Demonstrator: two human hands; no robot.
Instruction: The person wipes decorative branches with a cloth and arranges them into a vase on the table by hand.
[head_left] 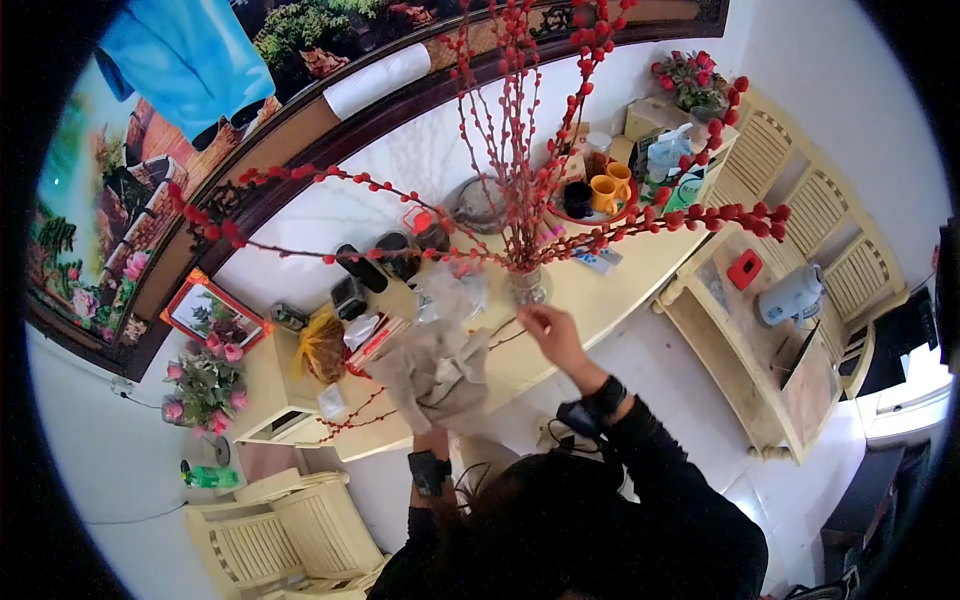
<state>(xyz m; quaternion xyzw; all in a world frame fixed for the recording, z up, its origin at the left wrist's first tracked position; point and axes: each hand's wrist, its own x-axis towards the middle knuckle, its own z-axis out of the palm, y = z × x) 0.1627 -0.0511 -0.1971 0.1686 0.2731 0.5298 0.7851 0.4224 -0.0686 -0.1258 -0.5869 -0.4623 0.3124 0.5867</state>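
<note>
My left hand [432, 440] is mostly covered by a crumpled grey-beige cloth [435, 375], which it grips above the table's front edge. My right hand [553, 335] is closed, fingertips pinched on the bare end of a thin branch [505, 342]. That stem runs toward the cloth, and a red-budded part [352, 424] shows on the cloth's far lower left; the stretch between is hidden. Just beyond my right hand stands a clear glass vase [528, 286] holding several tall branches with red buds [520, 190], some spreading far to both sides.
The cream table [590, 300] carries a tray with orange mugs [605, 192], dark canisters [400, 255], a yellow-wrapped bundle [322, 350] and a framed picture [215, 312]. To the right, a low table [720, 340] bears a kettle [790, 295]. A wooden chair [290, 530] stands lower left.
</note>
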